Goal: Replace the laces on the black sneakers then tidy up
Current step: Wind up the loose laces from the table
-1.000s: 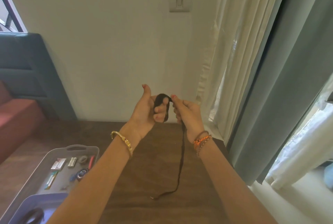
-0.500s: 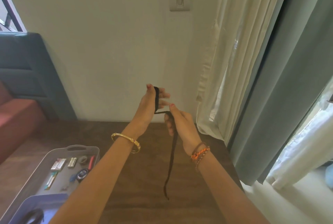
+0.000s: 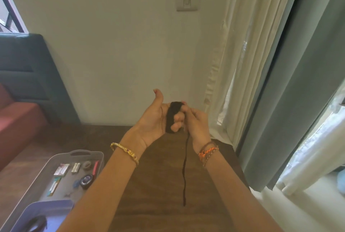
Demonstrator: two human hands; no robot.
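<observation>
Lace (image 3: 172,117) sits wound in a black coil round the curled fingers of our left hand (image 3: 155,119), thumb raised clear. Our right hand (image 3: 196,121) pinches the strand just beside the coil; the free tail (image 3: 184,172) hangs from it toward the wooden table (image 3: 158,194), its tip low near the surface. We judge this as bundling the lace for tidying. Sneakers are not in view. Grey tray (image 3: 56,159) of small items lies near-left on the table. Risk: if the right pinch slackens, the turns loosen and slide off the fingertips; the dangling tail could also snag and drag the coil open.
</observation>
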